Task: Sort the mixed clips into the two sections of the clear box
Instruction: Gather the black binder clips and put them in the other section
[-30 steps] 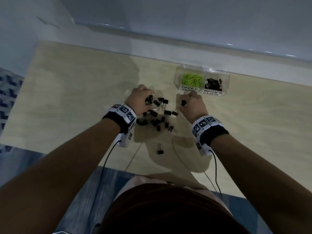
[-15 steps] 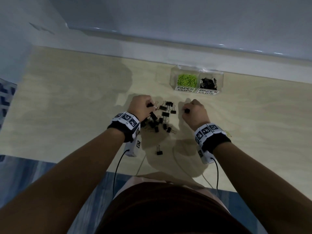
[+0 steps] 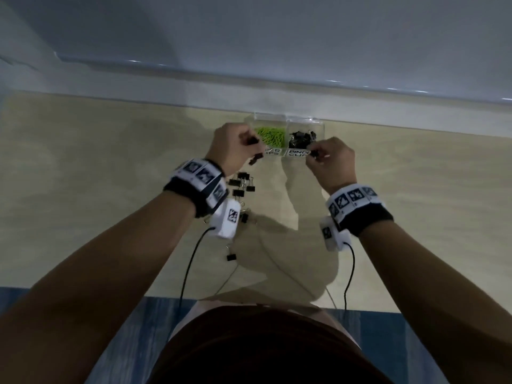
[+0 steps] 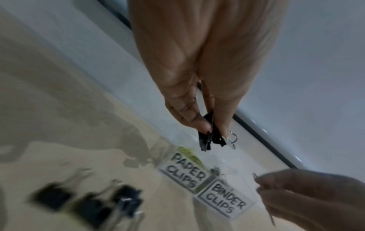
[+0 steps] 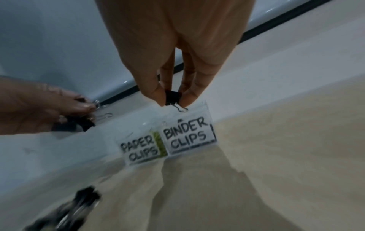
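The clear box (image 3: 288, 117) stands at the table's far edge. Its left section, labelled PAPER CLIPS (image 5: 138, 150), holds green paper clips (image 3: 270, 134). The right section, labelled BINDER CLIPS (image 5: 186, 136), holds black binder clips (image 3: 300, 137). My left hand (image 3: 249, 146) pinches a bunch of black binder clips (image 4: 210, 138) just left of the box. My right hand (image 3: 311, 153) pinches one black binder clip (image 5: 173, 97) above the front of the binder-clip section. A pile of loose black binder clips (image 3: 241, 187) lies on the table under my left wrist.
One stray binder clip (image 3: 231, 257) lies nearer the table's front edge. The wooden table (image 3: 110, 167) ends at a white ledge and wall right behind the box. Cables hang from both wrist cameras over the front edge.
Both hands have lifted away from the pile and moved forward to the box, each carrying binder clips. The head view has tilted closer.
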The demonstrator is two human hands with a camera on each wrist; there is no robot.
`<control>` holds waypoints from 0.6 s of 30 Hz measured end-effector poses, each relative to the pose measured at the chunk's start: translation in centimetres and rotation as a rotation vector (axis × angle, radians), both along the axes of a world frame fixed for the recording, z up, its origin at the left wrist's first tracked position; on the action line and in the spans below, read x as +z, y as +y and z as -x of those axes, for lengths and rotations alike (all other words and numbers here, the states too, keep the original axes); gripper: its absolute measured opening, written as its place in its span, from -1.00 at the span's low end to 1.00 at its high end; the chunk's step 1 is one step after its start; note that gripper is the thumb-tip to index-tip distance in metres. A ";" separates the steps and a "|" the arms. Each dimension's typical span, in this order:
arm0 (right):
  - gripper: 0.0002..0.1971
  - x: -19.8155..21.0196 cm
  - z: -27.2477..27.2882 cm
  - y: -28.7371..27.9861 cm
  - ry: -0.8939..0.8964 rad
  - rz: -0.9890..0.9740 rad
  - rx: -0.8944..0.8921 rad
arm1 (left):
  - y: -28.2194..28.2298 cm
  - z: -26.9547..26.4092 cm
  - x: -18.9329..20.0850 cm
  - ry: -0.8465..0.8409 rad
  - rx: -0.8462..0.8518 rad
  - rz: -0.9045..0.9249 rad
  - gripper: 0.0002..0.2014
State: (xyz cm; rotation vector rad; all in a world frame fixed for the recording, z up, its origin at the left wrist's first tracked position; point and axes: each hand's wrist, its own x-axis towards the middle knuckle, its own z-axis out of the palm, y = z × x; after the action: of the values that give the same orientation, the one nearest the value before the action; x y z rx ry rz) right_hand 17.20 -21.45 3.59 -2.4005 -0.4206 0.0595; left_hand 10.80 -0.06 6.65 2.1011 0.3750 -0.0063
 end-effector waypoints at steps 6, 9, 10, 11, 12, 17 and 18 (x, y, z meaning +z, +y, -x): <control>-0.78 0.0 -4.4 1.3 0.029 0.098 0.001 | -4.7 -7.2 -0.5 -0.018 -0.021 -0.134 -0.88; -0.75 -0.7 -4.8 0.9 0.067 0.062 -0.007 | -6.2 -8.8 -1.4 0.040 -0.036 -0.209 -0.90; -0.75 -0.9 -4.7 0.5 0.064 0.034 -0.016 | -6.6 -9.1 -1.4 0.060 -0.047 -0.233 -0.90; -0.76 -1.2 -4.5 0.2 0.053 0.005 -0.020 | -6.9 -9.2 -1.5 0.078 -0.065 -0.244 -0.88; -0.78 -1.4 -4.2 -0.2 0.036 -0.021 -0.020 | -7.1 -9.2 -1.5 0.087 -0.088 -0.239 -0.87; -0.79 -2.1 -1.2 -1.1 -0.030 -0.113 0.011 | -5.1 -6.4 -1.2 0.062 -0.140 -0.049 -0.79; -0.78 -2.1 -0.1 -1.0 -0.032 -0.122 0.044 | -4.0 -5.2 -1.2 0.044 -0.134 -0.024 -0.79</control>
State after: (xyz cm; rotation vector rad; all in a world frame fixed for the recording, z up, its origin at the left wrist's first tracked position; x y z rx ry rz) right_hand 17.29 -22.47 1.48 -2.2755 -0.4782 0.0142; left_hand 16.03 -4.02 5.48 2.1489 0.2613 -0.1270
